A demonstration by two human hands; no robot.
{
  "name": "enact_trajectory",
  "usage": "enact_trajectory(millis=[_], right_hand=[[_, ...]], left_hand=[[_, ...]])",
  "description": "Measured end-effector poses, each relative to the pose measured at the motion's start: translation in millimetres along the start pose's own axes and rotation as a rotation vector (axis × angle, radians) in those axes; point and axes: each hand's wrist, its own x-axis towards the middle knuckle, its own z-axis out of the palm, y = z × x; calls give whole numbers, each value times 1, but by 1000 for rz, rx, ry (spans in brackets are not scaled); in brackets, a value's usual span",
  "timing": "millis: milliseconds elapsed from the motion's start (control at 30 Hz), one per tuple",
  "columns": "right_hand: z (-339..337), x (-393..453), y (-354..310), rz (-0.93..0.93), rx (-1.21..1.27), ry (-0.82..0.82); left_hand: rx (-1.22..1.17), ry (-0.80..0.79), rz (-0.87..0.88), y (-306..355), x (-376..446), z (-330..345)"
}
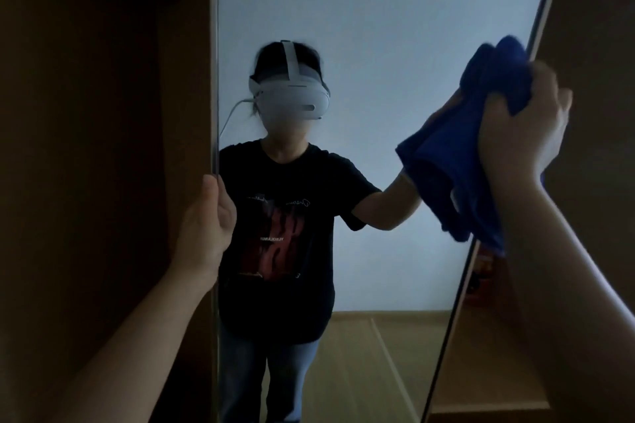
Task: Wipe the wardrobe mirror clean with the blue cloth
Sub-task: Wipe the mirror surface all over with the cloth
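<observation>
A tall wardrobe mirror [378,10] fills the middle of the head view, framed by thin edges on both sides. My right hand [525,127] grips a bunched blue cloth [460,161] against the glass near the mirror's right edge, at about head height; the cloth's loose end hangs down below the hand. My left hand [209,216] holds the mirror's left edge, thumb on the front and fingers wrapped behind it. The glass reflects a person wearing a white headset and a dark T-shirt, plus the pale wall behind.
Dark brown wardrobe panels [103,113] stand on either side of the mirror. The reflection shows a wooden floor [378,354] behind me. A small red object [482,268] sits low beyond the mirror's right edge.
</observation>
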Motion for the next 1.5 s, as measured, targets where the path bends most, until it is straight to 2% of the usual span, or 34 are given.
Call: enact_trajectory(millis=[133, 333, 467, 600, 700, 833, 933, 1100, 1233, 1500], right_hand=[[19, -1, -43, -47, 0, 16], [59, -36, -112, -342, -110, -64], [84, -74, -145, -612, -121, -107], [97, -103, -146, -699, -120, -46], [99, -124, -131, -764, -75, -5], [94, -171, -95, -802, -69, -76], [90, -220, -58, -829, -33, -135], [87, -300, 4, -857, -55, -234], [87, -345, 35, -846, -51, -264], [73, -453, 128, -956, -84, -608]], left_hand=[[21, -101, -1, -8, 9, -8], [-65, -209, 13, -2, -2, -16], [9, -240, -45, -2, -10, -17], [-84, -295, -125, -12, -4, -23], [-148, -321, -189, -12, -3, -32], [-201, -400, -216, -14, -3, -37], [-185, -389, -193, -17, -4, -41], [-186, -351, -258, -24, -9, -46], [-138, -334, -207, -44, -20, -49], [-4, -186, -56, -103, -28, -58]])
